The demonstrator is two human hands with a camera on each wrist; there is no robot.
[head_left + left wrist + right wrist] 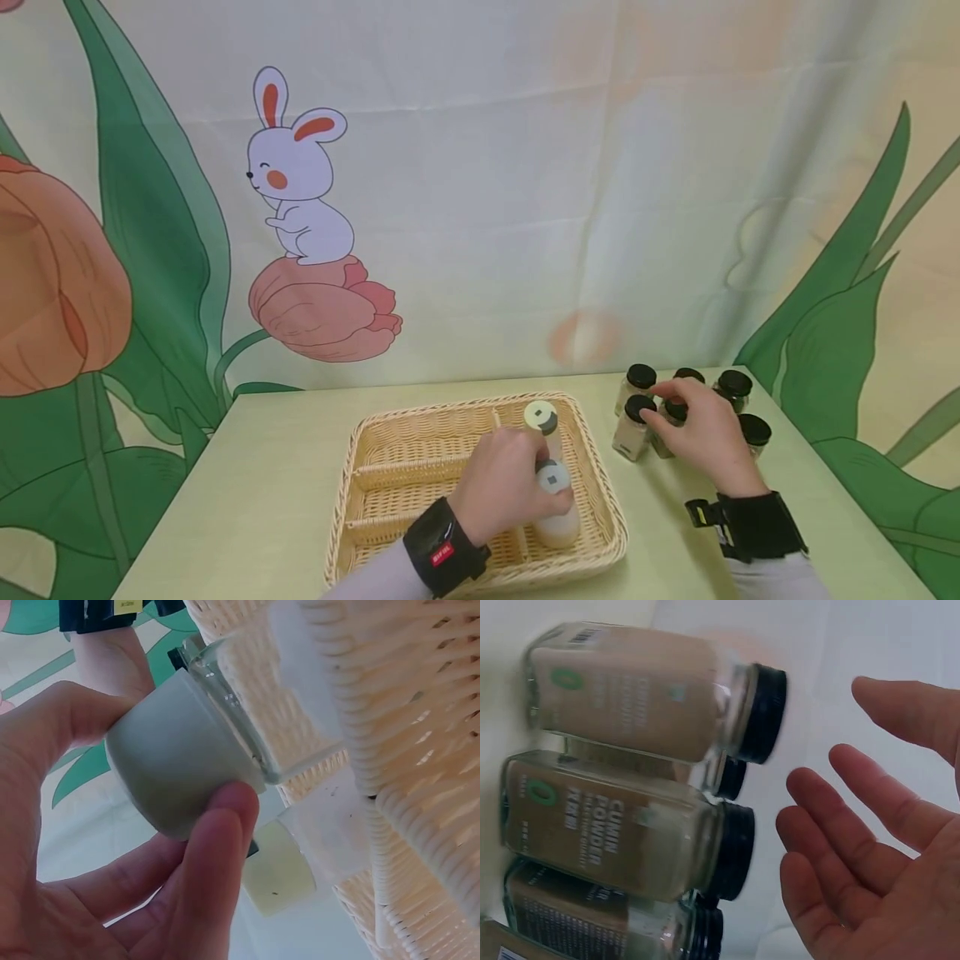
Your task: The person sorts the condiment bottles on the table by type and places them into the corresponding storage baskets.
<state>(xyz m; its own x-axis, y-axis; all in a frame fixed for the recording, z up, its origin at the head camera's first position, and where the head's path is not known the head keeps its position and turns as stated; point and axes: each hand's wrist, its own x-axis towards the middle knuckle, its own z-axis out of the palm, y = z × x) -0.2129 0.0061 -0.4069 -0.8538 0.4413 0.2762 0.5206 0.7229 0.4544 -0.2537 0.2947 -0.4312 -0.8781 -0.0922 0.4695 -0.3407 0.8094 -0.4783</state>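
In the basket's right-hand compartment, my left hand (498, 483) pinches the pale grey cap (180, 757) of a clear glass jar (558, 529) with whitish contents. Behind it stands a second jar with a yellow lid (540, 415), apart from my fingers. Over a group of black-capped spice jars (632, 429) hovers my right hand (708, 433), fingers spread and relaxed. The right wrist view shows a gap between those fingers and the caps. One jar there, labelled cumin powder (607, 832), holds brown powder; a similar jar (630, 690) stands beside it.
The wicker basket (341, 500) has woven dividers making several compartments, and stands on a pale green table (247, 483). More black-capped jars (733, 385) stand at the table's right side. A printed curtain (465, 208) with a rabbit and flowers hangs behind the table.
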